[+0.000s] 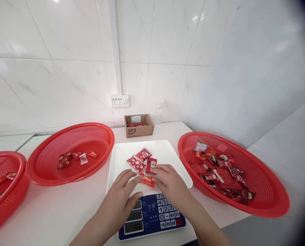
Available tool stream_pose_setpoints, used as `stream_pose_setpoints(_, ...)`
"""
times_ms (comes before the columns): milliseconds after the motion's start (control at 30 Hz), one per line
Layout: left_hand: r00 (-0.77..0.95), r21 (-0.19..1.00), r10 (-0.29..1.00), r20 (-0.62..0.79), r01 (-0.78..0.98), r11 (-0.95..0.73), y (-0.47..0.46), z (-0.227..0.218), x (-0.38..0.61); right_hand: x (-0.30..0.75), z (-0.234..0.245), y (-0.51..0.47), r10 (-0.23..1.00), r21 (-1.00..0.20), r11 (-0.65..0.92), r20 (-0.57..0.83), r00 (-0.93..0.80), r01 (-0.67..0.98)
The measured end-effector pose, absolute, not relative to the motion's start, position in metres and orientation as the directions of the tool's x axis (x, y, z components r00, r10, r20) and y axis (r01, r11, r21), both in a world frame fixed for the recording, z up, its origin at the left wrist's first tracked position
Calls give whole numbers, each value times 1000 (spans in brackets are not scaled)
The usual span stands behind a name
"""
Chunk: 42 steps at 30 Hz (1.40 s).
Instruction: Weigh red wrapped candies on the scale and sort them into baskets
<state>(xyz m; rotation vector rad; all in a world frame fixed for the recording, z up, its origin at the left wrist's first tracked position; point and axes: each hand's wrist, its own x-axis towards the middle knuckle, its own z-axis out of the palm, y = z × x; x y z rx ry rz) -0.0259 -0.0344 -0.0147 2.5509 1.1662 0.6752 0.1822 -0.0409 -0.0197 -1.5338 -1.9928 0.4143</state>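
Several small red snack packets lie on the white pan [173, 150] of a weighing scale: a white-dotted packet [136, 164], another red patterned packet [143, 154], a dark red packet [150, 163] and an orange-red packet [147, 180]. My left hand [121, 194] is at the pan's front left, fingers curved and thumb apart, holding nothing. Opposite it, my right hand [169, 182] reaches its fingertips to the dark red and orange-red packets, with no grip visible. Below both hands is the scale's blue keypad panel [152, 223]; my wrists hide part of it.
At right stands a red basket [267, 184] heaped with packets. Another red basket [73, 131] at left holds a few packets, and a third basket [11, 201] is cut off at the frame's edge. A cardboard box [142, 131] and a clear plastic bottle [158, 116] stand by the wall.
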Motion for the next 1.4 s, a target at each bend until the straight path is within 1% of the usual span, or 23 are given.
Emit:
stream_pose_setpoints(100, 589, 383, 749, 303, 644, -662, -27, -14, -10, 181, -18, -44, 959, -572, 271, 231, -165, 775)
stream_pose_setpoints(233, 608, 314, 756, 242, 688, -654, -20, -13, 3, 177, -14, -47, 963, -591, 270, 187, -196, 760)
stream_pose_setpoints(300, 611, 300, 758, 228, 696, -652, -18, -13, 5, 175, -13, -47, 965, -595, 262, 167, -202, 760)
stream_pose_setpoints(467, 599, 322, 768, 228, 698, -640, -17, -16, 5, 170, -16, -43, 963, -537, 269, 158, -219, 799)
stream_pose_setpoints(600, 588, 337, 776, 228, 700, -630, -19, -17, 6, 168, -18, -42, 952, -497, 306, 170, -255, 812)
stream_pose_setpoints(733, 588, 368, 781, 210, 693, -620, -21, -15, 5, 170, -16, -45, 943, -524, 332, 206, -262, 784)
stream_pose_setpoints(867, 603, 390, 773, 198, 675, -626, -20, -11, 3, 172, -13, -46, 952, -587, 306, 211, -224, 749)
stream_pose_setpoints(1000, 582, 477, 784, 217, 637, -606, -22, -7, 3, 172, -9, -48, 961, -649, 278, 176, -215, 708)
stream_pose_setpoints(1133, 532, 594, 816, 227, 588, -549, -26, -3, -2, 171, -4, -51, 952, -722, 301, 191, -239, 623)
stream_pose_setpoints(1333, 548, 722, 828, 123, 523, -453, -29, 4, -11, 171, -1, -54, 936, -744, 345, 227, -269, 573)
stream_pose_setpoints(1400, 551, 754, 827, 112, 495, -432, -30, 6, -13, 170, -1, -55, 935, -752, 346, 226, -273, 561)
